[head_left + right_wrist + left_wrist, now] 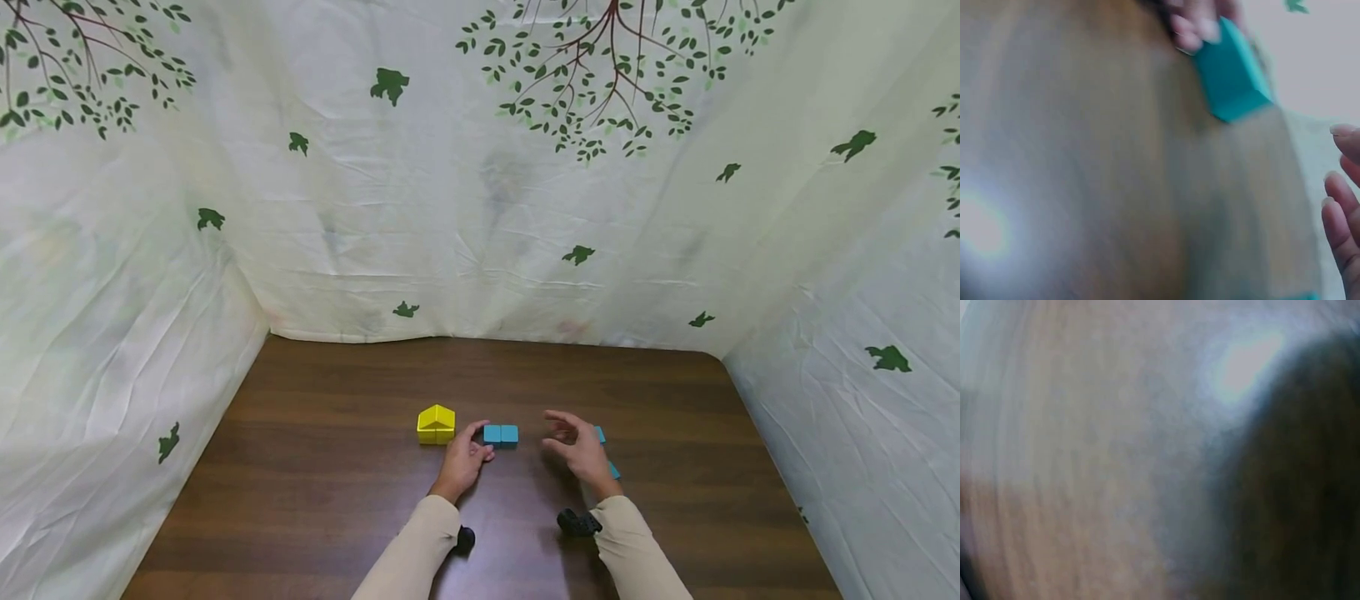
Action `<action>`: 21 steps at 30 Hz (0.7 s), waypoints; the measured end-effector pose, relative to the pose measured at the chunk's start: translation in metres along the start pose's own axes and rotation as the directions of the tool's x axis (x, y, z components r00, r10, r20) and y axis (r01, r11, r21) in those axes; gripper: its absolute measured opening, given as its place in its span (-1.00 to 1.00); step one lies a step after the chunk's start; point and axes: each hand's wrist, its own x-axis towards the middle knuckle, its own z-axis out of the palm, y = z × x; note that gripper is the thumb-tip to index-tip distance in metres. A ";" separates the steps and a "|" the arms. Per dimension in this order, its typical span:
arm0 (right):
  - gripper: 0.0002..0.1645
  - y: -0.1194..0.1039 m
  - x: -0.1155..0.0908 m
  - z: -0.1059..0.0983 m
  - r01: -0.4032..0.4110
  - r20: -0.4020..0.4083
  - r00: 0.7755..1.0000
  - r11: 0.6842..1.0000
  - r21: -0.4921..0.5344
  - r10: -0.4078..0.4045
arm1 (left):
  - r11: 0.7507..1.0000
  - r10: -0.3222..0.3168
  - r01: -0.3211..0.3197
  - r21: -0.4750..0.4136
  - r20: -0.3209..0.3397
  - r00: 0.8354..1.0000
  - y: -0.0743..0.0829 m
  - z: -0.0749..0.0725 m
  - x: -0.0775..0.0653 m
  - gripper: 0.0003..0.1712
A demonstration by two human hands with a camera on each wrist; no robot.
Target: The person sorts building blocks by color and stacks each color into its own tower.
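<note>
Left hand (461, 465) pinches the end of the blue blocks (509, 434), low in the frame's middle. Right hand (581, 452), loose and empty, is right of them; yellow blocks (436, 423) sit left.

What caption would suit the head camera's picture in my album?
Two blue blocks, side by side, between the left hand and the right hand, yellow blocks nearby.

Gap right of blue blocks (500, 436)

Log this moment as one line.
left hand: at left end of blue pair; right hand: holding nothing; yellow blocks: left of left hand; other blue blocks: beside right hand, partly hidden
</note>
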 end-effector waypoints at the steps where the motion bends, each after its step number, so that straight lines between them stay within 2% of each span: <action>1: -0.47 0.000 0.000 -0.008 0.013 -0.015 1.000 1.000 -0.012 -0.013 | 1.000 -0.001 0.001 0.002 0.000 1.000 0.000 0.000 0.000 -0.49; 5: -0.50 0.004 -0.003 -0.040 0.034 -0.080 0.996 0.997 -0.064 -0.039 | 1.000 -0.001 0.001 0.000 -0.001 1.000 0.001 0.000 -0.001 -0.49; 10: -0.49 0.019 -0.006 -0.069 -0.036 -0.138 0.990 0.990 -0.136 0.017 | 1.000 -0.002 0.002 0.003 -0.001 1.000 0.001 0.000 -0.001 -0.49; 15: -0.46 0.033 -0.008 -0.084 -0.082 -0.103 0.993 0.979 -0.185 0.064 | 1.000 0.005 -0.005 0.002 -0.007 1.000 0.001 0.000 -0.001 -0.49; 21: -0.44 0.045 -0.009 -0.086 -0.141 -0.013 0.990 0.970 -0.199 0.141 | 1.000 0.013 -0.013 -0.005 -0.008 1.000 0.002 0.000 0.000 -0.49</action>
